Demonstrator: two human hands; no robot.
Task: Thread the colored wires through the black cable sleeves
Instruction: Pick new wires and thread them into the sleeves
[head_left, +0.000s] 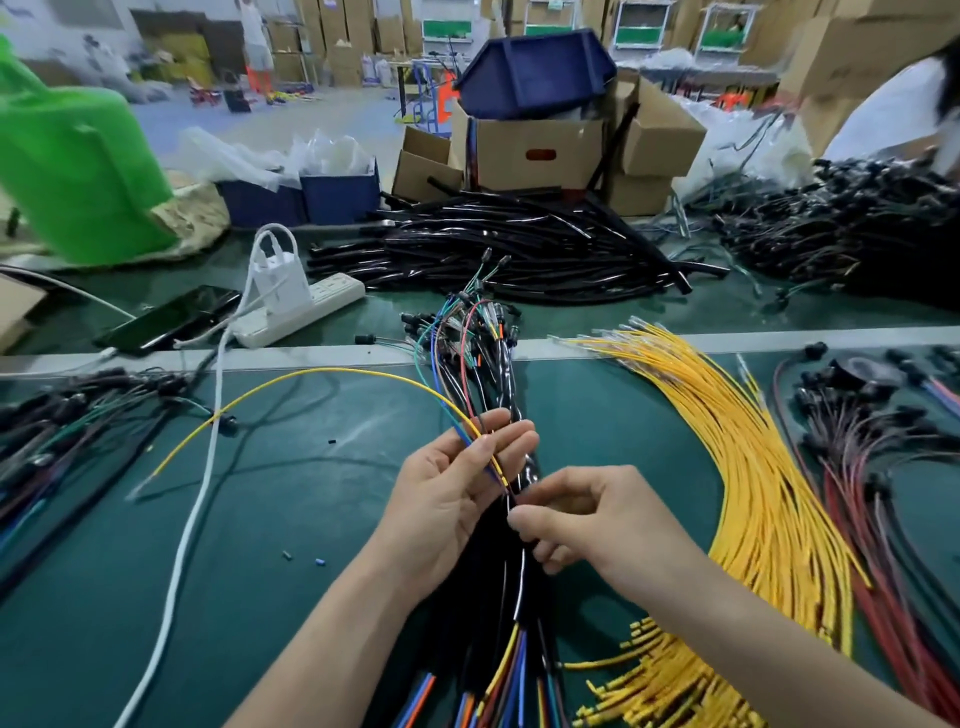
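Left hand (457, 488) held a few colored wires (480, 447) pinched between thumb and fingers, one long yellow wire (291, 384) arcing off to the left over the green mat (291, 519). Right hand (587, 519) pinched the top end of a black sleeve (522, 577) in the bundle running toward the camera. Big fan of yellow wires (753, 467) lay just right of the hands; pile of black sleeves (509, 249) sat farther back.

This is a factory or warehouse assembly floor. The green-topped table (311, 519) carries bulk stock: a fan of yellow wires (753, 467) at right, a heap of black cable sleeves (519, 244) at upper centre, and finished harnesses (78, 415) at left. Stacked cardboard boxes (530, 150) and a blue parts bin (535, 67) stand behind, with more cartons (343, 31) along the far wall at top.
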